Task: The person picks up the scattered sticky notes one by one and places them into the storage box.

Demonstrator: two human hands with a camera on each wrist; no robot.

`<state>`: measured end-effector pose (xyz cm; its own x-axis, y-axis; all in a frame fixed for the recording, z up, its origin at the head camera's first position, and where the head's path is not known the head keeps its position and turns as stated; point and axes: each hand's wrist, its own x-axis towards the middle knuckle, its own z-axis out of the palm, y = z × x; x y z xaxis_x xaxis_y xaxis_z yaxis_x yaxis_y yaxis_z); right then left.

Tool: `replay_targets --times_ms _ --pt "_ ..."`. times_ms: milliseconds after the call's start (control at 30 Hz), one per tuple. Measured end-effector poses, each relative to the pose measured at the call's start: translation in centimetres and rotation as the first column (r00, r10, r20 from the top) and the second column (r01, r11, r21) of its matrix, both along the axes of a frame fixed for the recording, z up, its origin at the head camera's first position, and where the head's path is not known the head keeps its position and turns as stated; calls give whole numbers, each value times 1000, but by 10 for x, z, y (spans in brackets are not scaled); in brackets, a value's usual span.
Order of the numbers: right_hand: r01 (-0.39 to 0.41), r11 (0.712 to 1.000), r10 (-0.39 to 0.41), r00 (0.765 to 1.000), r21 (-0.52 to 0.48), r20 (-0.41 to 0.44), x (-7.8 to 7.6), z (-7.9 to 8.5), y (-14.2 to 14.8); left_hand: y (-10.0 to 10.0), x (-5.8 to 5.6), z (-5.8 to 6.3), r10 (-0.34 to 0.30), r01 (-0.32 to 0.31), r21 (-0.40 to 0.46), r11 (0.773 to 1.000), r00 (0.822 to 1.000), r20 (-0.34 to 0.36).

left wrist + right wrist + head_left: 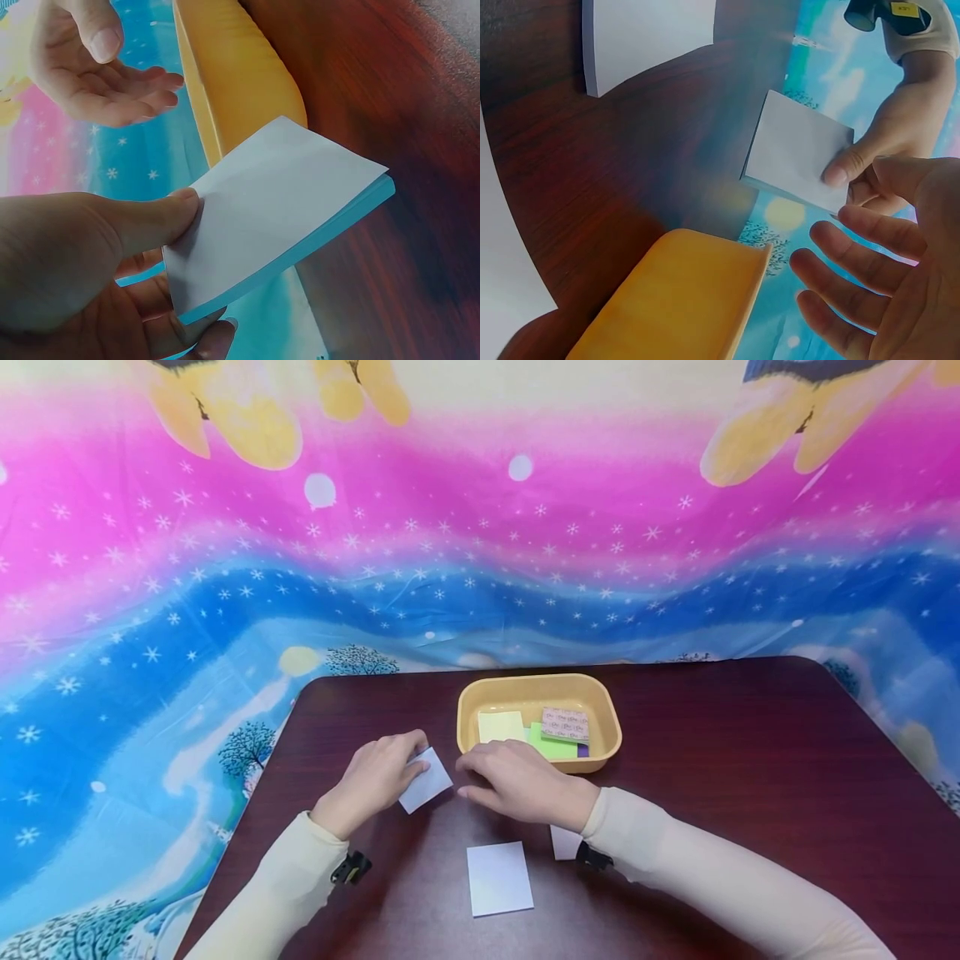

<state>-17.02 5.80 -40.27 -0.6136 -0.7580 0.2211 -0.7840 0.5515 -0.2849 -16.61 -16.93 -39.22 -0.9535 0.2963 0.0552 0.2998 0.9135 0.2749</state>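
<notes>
One paper pad [428, 787] in the left hand [375, 777]

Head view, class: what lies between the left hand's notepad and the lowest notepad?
Bare tabletop shows between the blue-edged notepad and lowest notepad in the head view.

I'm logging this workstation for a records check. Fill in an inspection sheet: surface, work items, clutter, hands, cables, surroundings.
Surface: dark red-brown table, glossy.
Work items: white-topped pad with blue edges, held off the table; white square lying near the person; another white piece, partly hidden by the right sleeve.
Clutter: yellow basin holding a pale yellow piece, a green piece, a patterned piece and a bit of purple.
Hands: left hand pinches the pad; right hand holds nothing, fingers loosely bent.
Cables: nothing seen.
Surroundings: colourful snowflake-print cloth behind the table.
</notes>
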Motion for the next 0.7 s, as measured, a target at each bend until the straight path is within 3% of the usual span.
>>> replay_targets --times_ms 700 --pt "30 1000 -30 999 5 -20 -5 5 2 1 -5 16 -31 31 -21 999 999 -29"
